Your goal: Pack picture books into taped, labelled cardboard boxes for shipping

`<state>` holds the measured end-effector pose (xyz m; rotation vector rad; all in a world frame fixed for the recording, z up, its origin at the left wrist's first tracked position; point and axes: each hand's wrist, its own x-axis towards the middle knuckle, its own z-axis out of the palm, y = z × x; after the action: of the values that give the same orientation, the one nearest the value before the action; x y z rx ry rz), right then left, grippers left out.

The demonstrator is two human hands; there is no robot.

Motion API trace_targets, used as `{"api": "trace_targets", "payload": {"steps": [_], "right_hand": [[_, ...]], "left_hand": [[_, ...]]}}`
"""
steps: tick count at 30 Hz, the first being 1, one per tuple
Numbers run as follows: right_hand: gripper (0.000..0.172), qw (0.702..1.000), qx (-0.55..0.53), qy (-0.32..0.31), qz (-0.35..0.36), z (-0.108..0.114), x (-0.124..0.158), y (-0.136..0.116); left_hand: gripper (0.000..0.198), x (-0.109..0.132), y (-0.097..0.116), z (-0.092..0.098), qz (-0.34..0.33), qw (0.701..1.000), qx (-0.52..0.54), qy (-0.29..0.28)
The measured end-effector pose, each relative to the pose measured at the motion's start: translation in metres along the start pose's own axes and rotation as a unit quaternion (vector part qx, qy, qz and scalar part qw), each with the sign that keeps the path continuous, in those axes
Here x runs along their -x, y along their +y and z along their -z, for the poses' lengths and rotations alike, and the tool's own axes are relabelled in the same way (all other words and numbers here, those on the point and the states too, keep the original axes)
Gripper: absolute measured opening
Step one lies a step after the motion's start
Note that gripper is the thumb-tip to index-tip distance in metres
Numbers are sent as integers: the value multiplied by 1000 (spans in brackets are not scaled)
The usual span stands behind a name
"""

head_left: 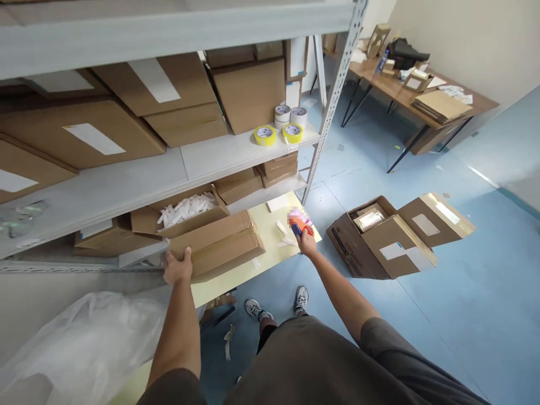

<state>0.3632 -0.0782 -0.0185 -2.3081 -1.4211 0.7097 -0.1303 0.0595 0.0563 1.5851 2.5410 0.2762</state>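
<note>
A long closed cardboard box (217, 242) lies on the pale yellow tabletop (270, 225) in front of the shelf. My left hand (178, 267) grips its left end, thumb on top. Off the box's right end, my right hand (307, 243) is closed around the red and blue handle of what looks like a tape dispenser (297, 228). The dispenser's front is blurred out, so its tape cannot be made out. White paper strips (286, 233) lie on the tabletop just left of it.
Metal shelving (248, 152) holds cardboard boxes, yellow tape rolls (265, 135), white rolls (299, 116) and an open box of white pieces (188, 211). On the floor at right stand open cartons (358, 253). A wooden table (442, 107) is behind; plastic sheeting (93, 343) lies lower left.
</note>
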Motion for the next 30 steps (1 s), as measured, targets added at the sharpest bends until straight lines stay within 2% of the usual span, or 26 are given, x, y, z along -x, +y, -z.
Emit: {"api": "trace_targets", "payload": {"steps": [4,7,10,13,16,19,22,30], "right_hand": [[44,996,-10,32,78,18,9,-48],[53,992,-33,31,121,19,16,-106],[54,987,-53,-7,150,12,24,-177],[47,981,-66,-58,175,4,29,-241],[45,967,-95,-126,202,-1,28,-281],[47,943,-142,-211,216,-2,19,-293],[49,926,-160,-269,212,-1,7,-289],[49,906,-183,-323,201,5,-12,-282]], "left_hand": [[88,9,5,7,11,997,62,-33],[85,14,6,9,2,996,80,-28],[81,18,5,8,-5,996,85,-29],[79,21,1,5,-18,995,91,-24],[78,21,-3,1,-22,994,106,-32],[77,20,-8,-3,-26,992,123,-35],[78,18,-12,-7,-32,990,136,-34],[79,17,-11,-9,-28,987,154,-43]]}}
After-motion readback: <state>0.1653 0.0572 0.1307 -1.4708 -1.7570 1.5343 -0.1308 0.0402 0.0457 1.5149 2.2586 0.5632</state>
